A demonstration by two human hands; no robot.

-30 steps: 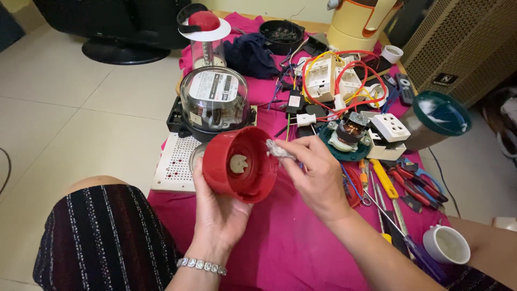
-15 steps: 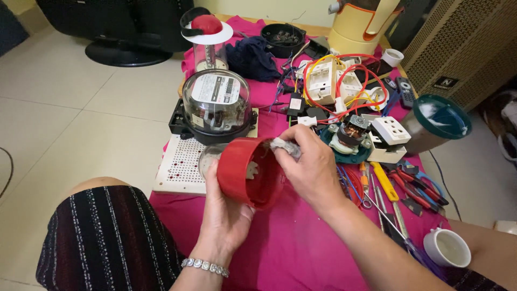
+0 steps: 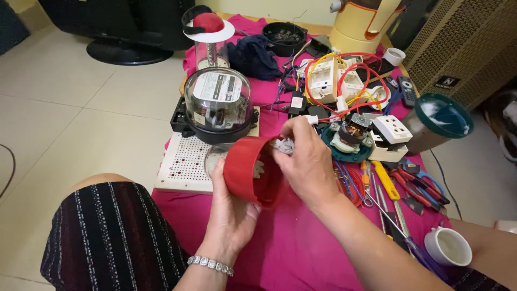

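On a magenta cloth (image 3: 301, 253) at frame centre, the left hand (image 3: 231, 215) is gripping a red plastic housing (image 3: 249, 171) while the right hand (image 3: 307, 161) is pinching a grey part (image 3: 284, 145), partly hidden inside its rim.

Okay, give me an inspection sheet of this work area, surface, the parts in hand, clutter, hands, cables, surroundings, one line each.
Surface: magenta cloth spread on a tiled floor.
Job's things: red round housing, tipped on its side; small grey part at its open mouth.
Clutter: glass-domed meter on a white perforated board; bare motor; white socket block; screwdrivers and pliers; white cup; teal-rimmed jar.
Grippers: left hand cradles the housing from below; right hand pinches the grey part.
Cables: red and yellow wires looped over white switch boxes.
Surroundings: beige appliance; dark round stand base.
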